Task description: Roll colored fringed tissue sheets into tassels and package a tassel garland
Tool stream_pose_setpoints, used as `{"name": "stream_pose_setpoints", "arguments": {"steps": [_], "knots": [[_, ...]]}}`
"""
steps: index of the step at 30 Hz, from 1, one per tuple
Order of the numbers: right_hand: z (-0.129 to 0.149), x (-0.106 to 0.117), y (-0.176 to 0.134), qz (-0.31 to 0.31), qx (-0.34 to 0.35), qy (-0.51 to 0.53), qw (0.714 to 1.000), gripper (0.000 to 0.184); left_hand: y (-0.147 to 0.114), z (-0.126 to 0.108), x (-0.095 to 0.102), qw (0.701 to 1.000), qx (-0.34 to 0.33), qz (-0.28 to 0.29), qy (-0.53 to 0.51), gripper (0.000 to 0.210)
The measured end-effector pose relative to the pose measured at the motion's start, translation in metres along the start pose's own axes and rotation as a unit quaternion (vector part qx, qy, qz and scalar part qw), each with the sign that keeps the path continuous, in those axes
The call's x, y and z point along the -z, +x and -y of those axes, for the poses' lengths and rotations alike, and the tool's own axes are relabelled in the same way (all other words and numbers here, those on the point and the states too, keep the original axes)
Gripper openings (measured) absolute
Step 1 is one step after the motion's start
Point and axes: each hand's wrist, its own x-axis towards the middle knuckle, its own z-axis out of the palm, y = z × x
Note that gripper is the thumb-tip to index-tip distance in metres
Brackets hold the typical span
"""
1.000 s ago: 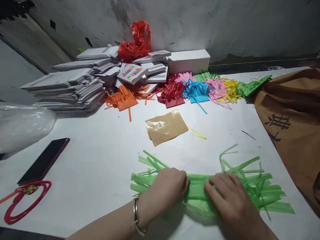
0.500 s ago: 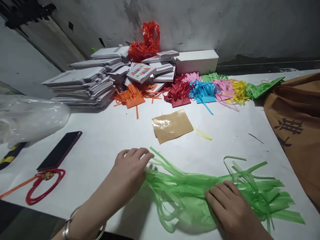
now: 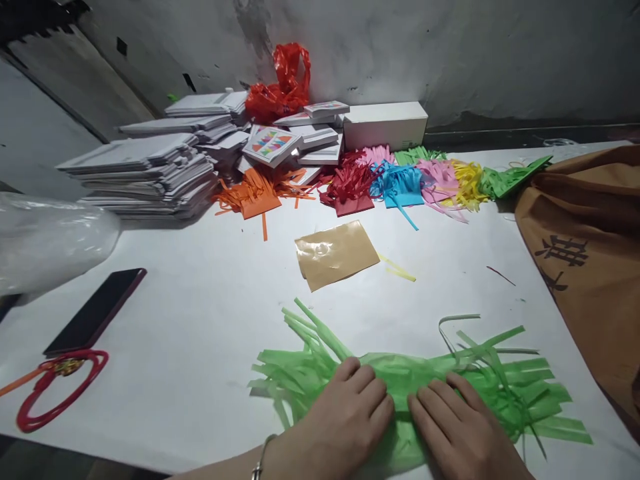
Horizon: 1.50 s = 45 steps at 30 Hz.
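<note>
A green tissue paper tassel [image 3: 400, 370] lies across the front of the white table, its cut strips fanning out at both ends. My left hand [image 3: 347, 413] presses on it left of the middle, fingers curled together over the paper. Close beside it, my right hand [image 3: 457, 420] grips the same sheet with bent fingers. Only a narrow band of green shows between the two hands. Both sets of fingertips and thumbs are partly hidden.
Beyond the tassel lies a brown paper piece [image 3: 337, 255]. A phone [image 3: 95, 312] with a red cord [image 3: 63, 393] is at left. Behind are stacked white cartons [image 3: 143, 173], folded tassels in several colours [image 3: 403, 183] and a red bag [image 3: 280, 87]. Brown cloth [image 3: 595, 267] covers the right edge.
My left hand has come from the tassel's left end to its middle, beside my right hand. The left strips now lie spread on the table. The view has shifted slightly.
</note>
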Motion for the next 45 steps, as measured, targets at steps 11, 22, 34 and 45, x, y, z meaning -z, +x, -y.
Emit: {"name": "stream_pose_setpoints", "arguments": {"steps": [11, 22, 34, 45], "knots": [[-0.017, 0.001, 0.015, 0.131, -0.164, -0.032, 0.977, 0.031, 0.012, 0.014, 0.017, 0.975, 0.208, 0.084, 0.003, 0.028], [-0.009, 0.005, 0.029, 0.037, -0.055, 0.071, 0.995, 0.030, 0.017, 0.014, 0.006, 0.974, 0.215, 0.060, 0.030, 0.023], [0.002, -0.002, 0.026, 0.034, 0.012, 0.005, 0.999, 0.038, 0.002, 0.014, 0.016, 1.000, 0.017, 0.007, 0.000, 0.016], [-0.001, 0.011, -0.010, 0.020, -0.143, 0.065, 0.987, 0.026, -0.009, 0.009, 0.012, 0.992, 0.102, -0.017, -0.067, 0.014]]}}
